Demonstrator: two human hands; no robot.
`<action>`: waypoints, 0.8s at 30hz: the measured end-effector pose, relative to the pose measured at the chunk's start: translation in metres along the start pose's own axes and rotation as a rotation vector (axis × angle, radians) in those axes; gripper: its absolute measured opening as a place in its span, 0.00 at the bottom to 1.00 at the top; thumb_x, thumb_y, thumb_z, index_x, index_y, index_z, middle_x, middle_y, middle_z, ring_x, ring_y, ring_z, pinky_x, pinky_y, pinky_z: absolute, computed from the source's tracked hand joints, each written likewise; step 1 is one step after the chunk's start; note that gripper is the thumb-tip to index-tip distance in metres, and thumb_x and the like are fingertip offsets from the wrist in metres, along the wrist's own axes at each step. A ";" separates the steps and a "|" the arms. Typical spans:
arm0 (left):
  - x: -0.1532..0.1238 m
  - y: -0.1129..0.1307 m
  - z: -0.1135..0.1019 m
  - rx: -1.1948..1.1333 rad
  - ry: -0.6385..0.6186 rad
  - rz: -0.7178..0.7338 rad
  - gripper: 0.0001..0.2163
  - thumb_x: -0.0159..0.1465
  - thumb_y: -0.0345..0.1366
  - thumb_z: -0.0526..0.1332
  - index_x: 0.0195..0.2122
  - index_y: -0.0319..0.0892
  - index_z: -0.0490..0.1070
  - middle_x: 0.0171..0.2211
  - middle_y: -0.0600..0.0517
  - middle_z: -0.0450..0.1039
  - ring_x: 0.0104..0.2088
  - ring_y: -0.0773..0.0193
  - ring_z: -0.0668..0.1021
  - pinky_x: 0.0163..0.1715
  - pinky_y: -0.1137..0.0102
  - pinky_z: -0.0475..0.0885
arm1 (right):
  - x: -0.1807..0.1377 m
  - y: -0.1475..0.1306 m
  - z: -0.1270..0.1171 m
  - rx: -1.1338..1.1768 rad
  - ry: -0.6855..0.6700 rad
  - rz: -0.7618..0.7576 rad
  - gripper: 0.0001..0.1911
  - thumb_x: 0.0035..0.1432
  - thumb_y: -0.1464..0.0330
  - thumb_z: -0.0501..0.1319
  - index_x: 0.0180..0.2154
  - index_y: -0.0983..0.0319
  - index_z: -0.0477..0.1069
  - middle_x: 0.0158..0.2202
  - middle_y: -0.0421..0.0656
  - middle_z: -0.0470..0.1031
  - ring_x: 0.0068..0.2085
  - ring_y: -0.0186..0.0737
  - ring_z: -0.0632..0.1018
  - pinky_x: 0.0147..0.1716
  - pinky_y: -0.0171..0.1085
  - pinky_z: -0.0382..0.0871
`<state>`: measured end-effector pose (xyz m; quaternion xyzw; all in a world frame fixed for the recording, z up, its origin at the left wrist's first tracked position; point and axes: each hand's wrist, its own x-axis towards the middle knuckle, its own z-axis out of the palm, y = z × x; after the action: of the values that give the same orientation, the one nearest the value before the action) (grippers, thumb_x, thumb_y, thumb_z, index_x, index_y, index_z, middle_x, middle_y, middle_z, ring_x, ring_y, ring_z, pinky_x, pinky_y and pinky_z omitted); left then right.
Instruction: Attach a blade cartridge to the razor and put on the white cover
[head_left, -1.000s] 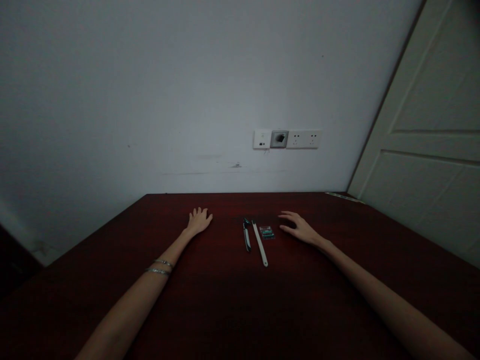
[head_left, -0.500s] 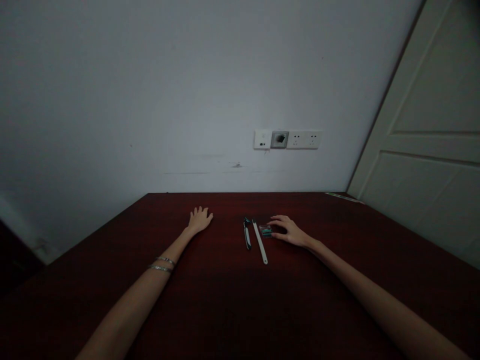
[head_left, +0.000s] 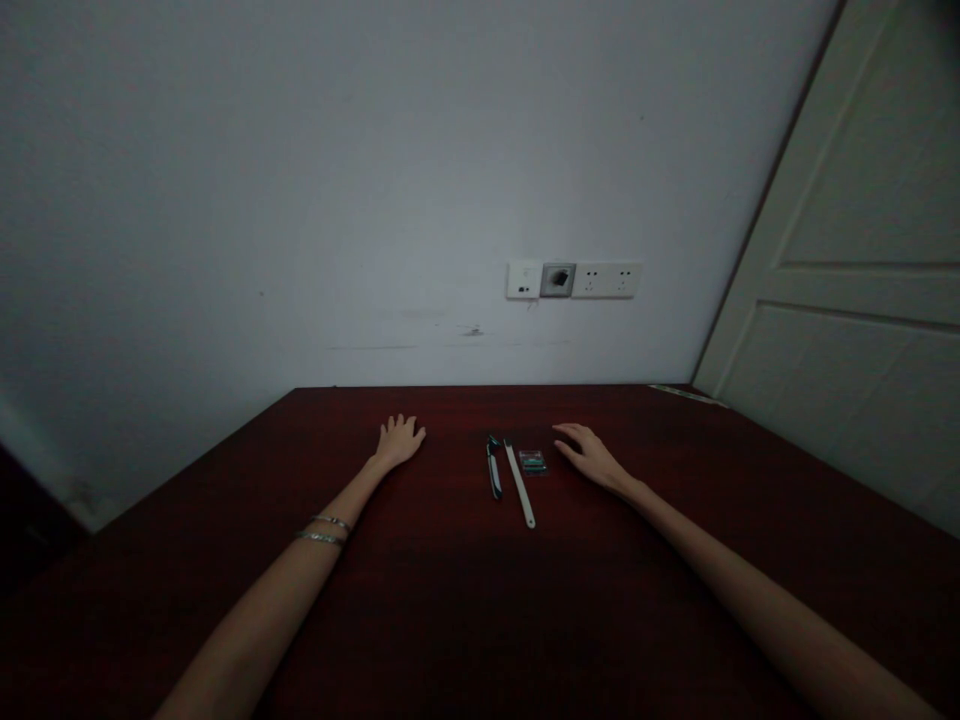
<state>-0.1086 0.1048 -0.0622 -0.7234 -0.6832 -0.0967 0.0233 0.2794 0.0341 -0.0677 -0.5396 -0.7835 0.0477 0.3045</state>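
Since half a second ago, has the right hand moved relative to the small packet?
Yes. The right hand has drawn back rightward off the small packet, leaving a gap; the packet lies beside the white stick.

- No text, label, brand, number or sign can be read anywhere
- The small packet (head_left: 532, 461) on the table (head_left: 465, 600) is too small and dim to make out any print
- The wall sockets (head_left: 574, 279) show no legible marking
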 end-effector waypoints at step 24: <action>-0.002 0.000 0.001 0.007 0.012 -0.001 0.24 0.64 0.45 0.43 0.57 0.38 0.57 0.60 0.38 0.53 0.60 0.45 0.56 0.54 0.53 0.54 | -0.007 0.047 -0.003 -0.366 0.037 0.196 0.22 0.57 0.68 0.48 0.49 0.69 0.69 0.53 0.53 0.68 0.55 0.48 0.66 0.55 0.45 0.58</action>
<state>-0.1086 0.1032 -0.0637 -0.7222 -0.6839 -0.0989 0.0299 0.3206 0.0467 -0.0872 -0.6602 -0.7172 -0.0761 0.2096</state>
